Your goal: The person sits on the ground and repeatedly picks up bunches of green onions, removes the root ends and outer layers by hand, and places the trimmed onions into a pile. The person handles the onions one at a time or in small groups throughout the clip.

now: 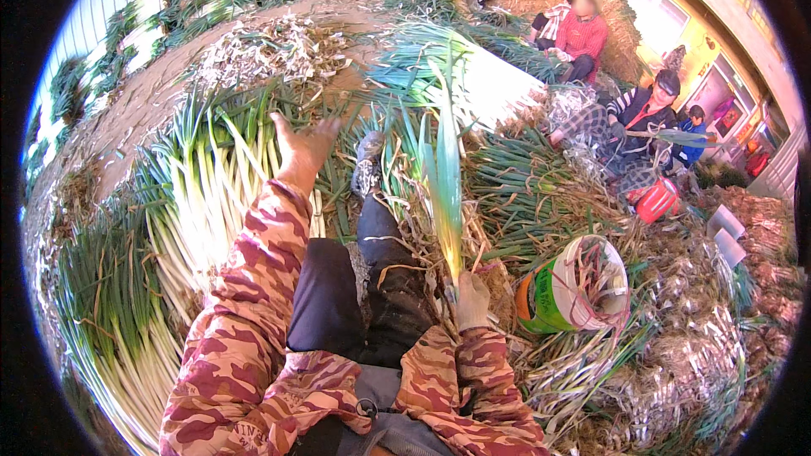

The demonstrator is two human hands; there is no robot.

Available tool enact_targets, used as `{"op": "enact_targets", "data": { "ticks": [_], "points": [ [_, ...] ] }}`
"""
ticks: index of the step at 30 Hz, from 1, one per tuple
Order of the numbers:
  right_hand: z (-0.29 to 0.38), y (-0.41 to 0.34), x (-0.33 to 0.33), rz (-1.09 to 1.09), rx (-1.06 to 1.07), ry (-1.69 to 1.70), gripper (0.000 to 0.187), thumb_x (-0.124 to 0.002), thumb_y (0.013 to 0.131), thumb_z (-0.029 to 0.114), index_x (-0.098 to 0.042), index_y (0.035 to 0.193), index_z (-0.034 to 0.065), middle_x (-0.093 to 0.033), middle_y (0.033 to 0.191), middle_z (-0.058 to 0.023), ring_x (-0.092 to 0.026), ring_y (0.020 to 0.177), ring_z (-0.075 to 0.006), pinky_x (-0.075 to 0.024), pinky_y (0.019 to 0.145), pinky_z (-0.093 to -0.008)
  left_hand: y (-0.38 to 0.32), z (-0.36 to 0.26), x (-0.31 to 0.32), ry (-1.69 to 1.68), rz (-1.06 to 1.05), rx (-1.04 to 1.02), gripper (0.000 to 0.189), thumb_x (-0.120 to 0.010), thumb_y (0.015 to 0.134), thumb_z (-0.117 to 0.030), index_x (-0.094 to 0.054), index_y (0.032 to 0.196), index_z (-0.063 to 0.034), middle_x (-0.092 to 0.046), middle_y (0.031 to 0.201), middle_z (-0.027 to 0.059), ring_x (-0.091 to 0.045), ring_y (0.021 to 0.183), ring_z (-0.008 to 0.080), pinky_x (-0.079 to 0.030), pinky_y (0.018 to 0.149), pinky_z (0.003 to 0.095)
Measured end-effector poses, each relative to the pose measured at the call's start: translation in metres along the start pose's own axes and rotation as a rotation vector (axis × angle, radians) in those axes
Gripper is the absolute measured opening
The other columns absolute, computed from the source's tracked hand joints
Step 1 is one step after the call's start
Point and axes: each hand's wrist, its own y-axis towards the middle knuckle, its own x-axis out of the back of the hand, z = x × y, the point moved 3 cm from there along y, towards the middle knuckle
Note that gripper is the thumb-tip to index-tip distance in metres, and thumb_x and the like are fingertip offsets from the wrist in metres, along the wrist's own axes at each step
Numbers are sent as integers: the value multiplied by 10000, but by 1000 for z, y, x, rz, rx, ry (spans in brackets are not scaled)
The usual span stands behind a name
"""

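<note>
My left hand (305,144) is raised with its fingers apart, palm bare, just above the leafy end of a pile of peeled green onions (212,171). My right hand (472,301), pale and perhaps gloved, grips a long green onion (447,202) near its lower end; its green leaves point away from me. Dry husks and unpeeled stalks lie beside my right leg, partly under the held onion. Another heap of onions (114,323) lies at the far left.
A plastic bucket (532,294) with reddish strips stands at right, a red bucket (657,201) beyond. Unpeeled onions (526,183) and a large white-stemmed bundle (494,79) lie ahead. Several people sit at upper right, one person (649,107) fairly near. Peelings (269,54) are heaped ahead left.
</note>
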Motion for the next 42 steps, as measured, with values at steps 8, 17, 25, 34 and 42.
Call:
{"op": "enact_targets", "data": {
  "ticks": [8,17,25,34,42],
  "points": [
    [72,-15,-56,-92,234,-348,377,-548,1133,328,-755,1273,46,-779,1005,-139,-745,897,-291,-569,813,-414,-125,179,96,1353,118,462,492,-661,1105,-390,-651,1382,17,-712,1227,108,-642,1102,250,-503,1002,427],
    [62,-24,0,-308,575,-1240,254,-628,1021,288,-786,1061,93,-758,931,-144,-744,856,-342,-586,767,-478,-134,193,74,1218,-295,-247,496,-751,1040,-490,-709,1017,3,-641,795,49,-542,701,139,-453,619,343],
    [-79,-128,280,-120,-551,-1712,466,-597,1064,400,-788,1202,-1,-764,1162,-305,-755,1053,-468,-611,898,-525,-66,113,40,866,29,-285,462,-611,1134,-400,-657,1187,57,-719,1045,169,-719,902,301,-613,865,450],
    [80,-61,73,-296,388,-847,484,-596,1058,257,-628,1419,-64,-671,1404,-260,-634,1295,-417,-469,1128,-461,-67,173,88,480,63,34,376,-396,1194,-262,-485,1365,61,-664,1180,248,-709,1019,386,-599,1019,576],
    [155,13,-153,-126,606,-1059,495,-676,1010,449,-707,1247,15,-753,1081,-245,-741,1006,-424,-585,889,-531,-86,191,87,590,197,223,350,-475,1159,-149,-532,1445,46,-682,1266,185,-692,1130,318,-541,1069,455]
  ]
}}
